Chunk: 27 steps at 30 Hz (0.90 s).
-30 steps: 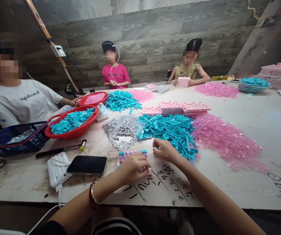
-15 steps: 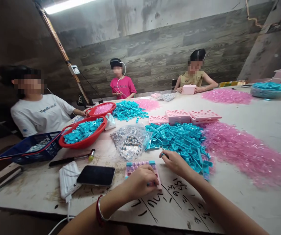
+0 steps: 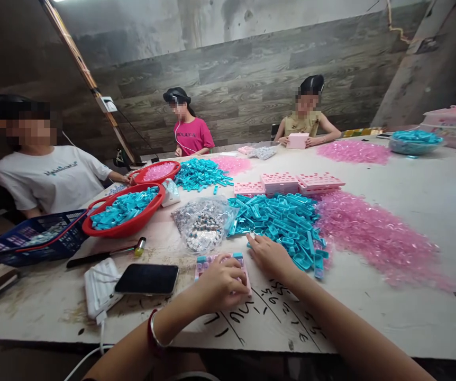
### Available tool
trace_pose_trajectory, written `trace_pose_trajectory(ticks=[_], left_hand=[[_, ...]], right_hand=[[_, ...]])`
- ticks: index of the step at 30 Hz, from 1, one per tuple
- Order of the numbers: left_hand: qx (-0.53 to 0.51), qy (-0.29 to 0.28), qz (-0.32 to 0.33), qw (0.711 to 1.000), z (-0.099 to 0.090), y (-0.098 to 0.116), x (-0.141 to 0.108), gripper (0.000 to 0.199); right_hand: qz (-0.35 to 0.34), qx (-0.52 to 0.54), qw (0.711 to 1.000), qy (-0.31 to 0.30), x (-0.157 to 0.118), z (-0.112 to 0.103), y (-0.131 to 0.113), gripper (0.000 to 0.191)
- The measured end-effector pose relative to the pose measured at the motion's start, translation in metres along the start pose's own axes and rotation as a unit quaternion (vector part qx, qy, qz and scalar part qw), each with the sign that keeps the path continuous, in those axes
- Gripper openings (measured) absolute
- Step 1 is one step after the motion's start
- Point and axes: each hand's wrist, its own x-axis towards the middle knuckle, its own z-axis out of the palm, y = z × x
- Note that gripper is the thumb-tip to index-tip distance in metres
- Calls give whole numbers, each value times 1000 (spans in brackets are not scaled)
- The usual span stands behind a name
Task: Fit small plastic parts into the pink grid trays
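Note:
My left hand [image 3: 220, 281] lies over a small pink compartment case [image 3: 215, 259], its fingers bent across the lid and right side and covering most of it. Teal pieces show at the case's far corners. Just to the right, my right hand [image 3: 271, 258] is low over the table, index finger stretched forward and the other fingers partly hidden. I see nothing held in it. Its fingertips are close to the front edge of a pile of teal plastic pieces [image 3: 279, 219].
Behind the case lies a clear bag of small parts [image 3: 204, 225]. A phone [image 3: 147, 279], a white power bank [image 3: 100, 286] and a hammer [image 3: 111, 254] are at left. Stacked pink cases [image 3: 279, 182], pink pieces [image 3: 371, 238] and a red basket [image 3: 127, 227] stand farther off. Three people sit around the table.
My left hand's fingers have spread out over the pink case. My right hand's pinched fingers have opened and the index finger has straightened. The view has shifted slightly right.

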Motion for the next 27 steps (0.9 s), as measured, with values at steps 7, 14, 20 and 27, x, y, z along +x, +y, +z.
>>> trace_pose_trajectory(ticks=[7, 14, 20, 27], left_hand=[[-8, -40, -15, 999, -8, 2, -1, 12], [-56, -1, -48, 997, -6, 3, 1, 9], [-96, 3, -50, 994, -5, -2, 1, 6], [-65, -31, -48, 996, -4, -3, -1, 9]], right_hand=[[-41, 6, 999, -1, 1, 5, 1, 41], [-29, 135, 990, 40, 1, 5, 0, 43], [-1, 167, 986, 29, 0, 1, -3, 25], [-4, 199, 980, 26, 0, 4, -1, 28]])
